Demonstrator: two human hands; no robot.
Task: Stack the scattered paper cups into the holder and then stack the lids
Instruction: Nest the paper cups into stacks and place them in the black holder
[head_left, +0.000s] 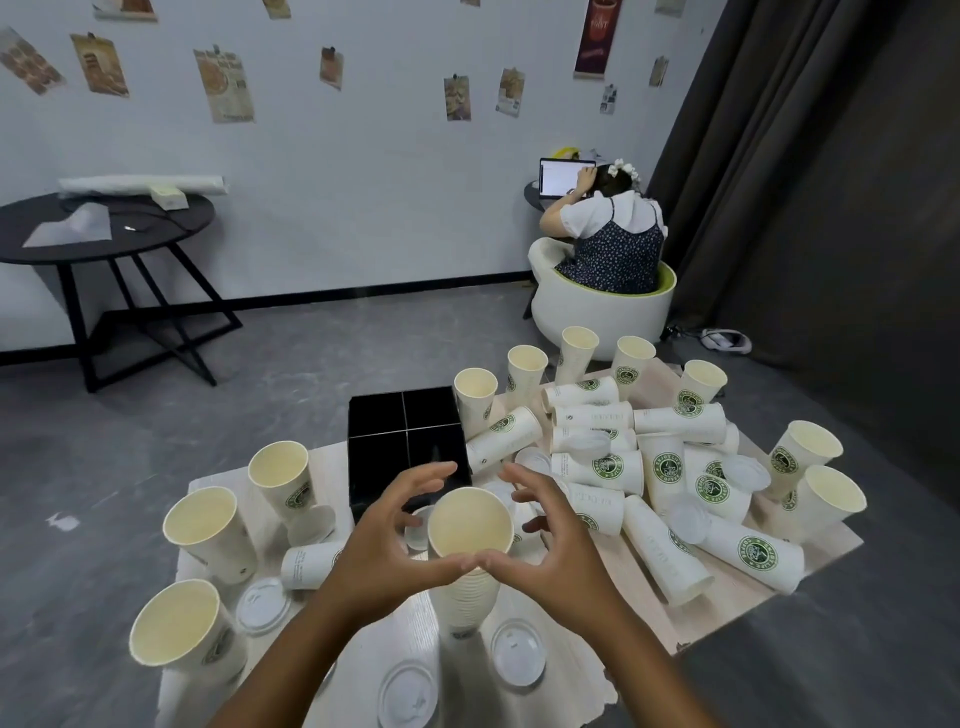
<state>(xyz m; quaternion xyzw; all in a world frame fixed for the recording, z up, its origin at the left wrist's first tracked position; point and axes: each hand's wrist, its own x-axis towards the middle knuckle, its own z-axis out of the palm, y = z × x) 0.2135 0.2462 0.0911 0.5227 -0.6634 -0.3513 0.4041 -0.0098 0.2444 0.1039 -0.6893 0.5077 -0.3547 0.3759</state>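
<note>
A tall stack of nested white paper cups (464, 597) stands at the middle of the low table (727, 605). My left hand (384, 540) and right hand (553, 540) curve round its top cup. Both thumbs meet on its near side under the rim, and the fingers stay spread, clear of the rim. The black four-compartment holder (410, 441) stands just behind. Several loose cups (602, 470) with green logos lie heaped to the right. Three cups (208, 525) stand upright at the left. Clear lids (518, 652) lie flat near the front edge.
A round black table (104, 228) stands at the back left. At the back right a person (615, 244) sits in a white tub chair facing a laptop. A dark curtain (831, 182) hangs along the right. Grey floor surrounds the low table.
</note>
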